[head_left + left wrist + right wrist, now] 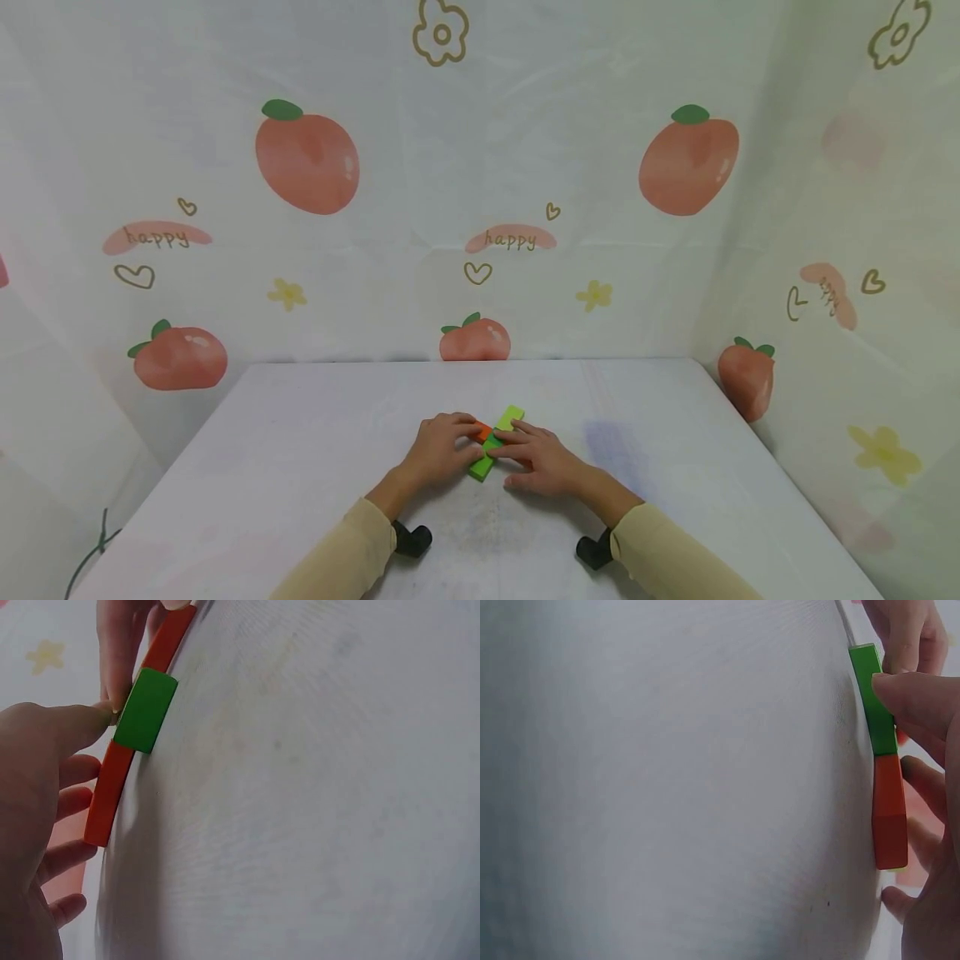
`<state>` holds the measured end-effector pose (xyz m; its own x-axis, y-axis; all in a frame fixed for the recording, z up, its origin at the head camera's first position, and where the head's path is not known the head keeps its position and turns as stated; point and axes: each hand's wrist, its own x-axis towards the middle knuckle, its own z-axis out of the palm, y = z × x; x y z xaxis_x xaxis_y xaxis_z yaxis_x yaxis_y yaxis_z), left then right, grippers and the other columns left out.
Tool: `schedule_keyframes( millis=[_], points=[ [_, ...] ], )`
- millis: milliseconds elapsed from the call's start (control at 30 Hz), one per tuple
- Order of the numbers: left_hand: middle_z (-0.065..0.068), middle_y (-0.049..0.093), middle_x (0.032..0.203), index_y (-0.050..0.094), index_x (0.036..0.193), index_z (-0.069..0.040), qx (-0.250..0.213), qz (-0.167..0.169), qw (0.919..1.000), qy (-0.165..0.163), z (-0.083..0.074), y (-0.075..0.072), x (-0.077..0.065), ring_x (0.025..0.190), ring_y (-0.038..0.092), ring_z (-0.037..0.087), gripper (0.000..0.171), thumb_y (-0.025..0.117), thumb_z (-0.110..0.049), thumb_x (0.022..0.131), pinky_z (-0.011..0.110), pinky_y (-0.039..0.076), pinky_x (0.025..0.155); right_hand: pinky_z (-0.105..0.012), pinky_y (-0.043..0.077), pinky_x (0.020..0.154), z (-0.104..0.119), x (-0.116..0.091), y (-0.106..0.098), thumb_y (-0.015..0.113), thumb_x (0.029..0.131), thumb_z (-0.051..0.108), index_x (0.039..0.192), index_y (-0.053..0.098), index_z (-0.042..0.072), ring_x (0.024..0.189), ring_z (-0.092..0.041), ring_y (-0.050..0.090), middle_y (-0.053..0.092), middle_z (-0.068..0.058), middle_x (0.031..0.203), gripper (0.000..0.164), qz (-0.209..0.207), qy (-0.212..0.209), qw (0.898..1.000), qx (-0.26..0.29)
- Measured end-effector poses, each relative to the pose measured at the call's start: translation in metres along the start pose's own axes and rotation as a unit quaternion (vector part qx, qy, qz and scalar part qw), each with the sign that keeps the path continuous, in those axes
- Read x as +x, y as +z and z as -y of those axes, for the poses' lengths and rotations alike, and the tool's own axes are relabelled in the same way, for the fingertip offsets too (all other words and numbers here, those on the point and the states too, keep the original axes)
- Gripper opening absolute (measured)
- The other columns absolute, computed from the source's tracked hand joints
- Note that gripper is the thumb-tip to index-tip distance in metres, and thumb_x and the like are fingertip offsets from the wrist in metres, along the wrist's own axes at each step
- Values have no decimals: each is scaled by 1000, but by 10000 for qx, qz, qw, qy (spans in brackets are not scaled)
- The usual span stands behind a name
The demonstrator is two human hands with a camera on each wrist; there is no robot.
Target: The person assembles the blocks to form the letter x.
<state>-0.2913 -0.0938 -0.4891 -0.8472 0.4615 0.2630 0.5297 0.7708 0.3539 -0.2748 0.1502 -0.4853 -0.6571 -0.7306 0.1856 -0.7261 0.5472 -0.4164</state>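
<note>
Several long flat blocks lie crossed on the table. A light-green block (512, 413) and a green block (480, 470) form a diagonal line, with an orange block (484, 431) across it. My left hand (441, 450) touches the crossing from the left; its thumb meets the green block (147, 711), and its other fingers spread loosely behind the orange block (111, 791). From the right, my right hand (543, 460) reaches two extended fingers over the crossing. Its thumb overlaps the green block (873, 712) in the right wrist view, near the orange block (889, 810). Fingers partly hide the crossing.
The white table (300, 433) surrounds the blocks, backed by a white curtain (390, 275) printed with fruit and flowers. Black wrist mounts (412, 540) stick out below both sleeves. A dark cord (102, 543) hangs by the left table edge.
</note>
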Motion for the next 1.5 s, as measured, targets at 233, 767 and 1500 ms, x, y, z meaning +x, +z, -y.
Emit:
schedule_keyframes(
  millis=[233,767,1500],
  points=[
    [4,56,135,64,130,-16,153,187,9997,102,-1,0,-4,126,48,27,49,65,-44,90,53,34,96,-67,25,101,4,-1,-3,67,90,30,135,60,24,138,-44,27,46,-8,147,45,92,65,9999,-3],
    [4,56,135,64,130,-16,333,215,9991,169,-4,0,-2,123,48,28,50,65,-46,90,52,36,96,-64,21,104,2,0,-5,66,91,33,136,59,27,140,-40,25,44,-4,149,46,262,200,9994,-100],
    [6,59,130,69,118,-20,148,-416,9981,432,-4,-4,-4,121,49,29,32,68,-35,90,53,37,95,-61,22,106,8,14,-12,69,89,30,119,69,22,130,-34,41,59,-3,129,31,-38,-66,9982,-590]
  ],
)
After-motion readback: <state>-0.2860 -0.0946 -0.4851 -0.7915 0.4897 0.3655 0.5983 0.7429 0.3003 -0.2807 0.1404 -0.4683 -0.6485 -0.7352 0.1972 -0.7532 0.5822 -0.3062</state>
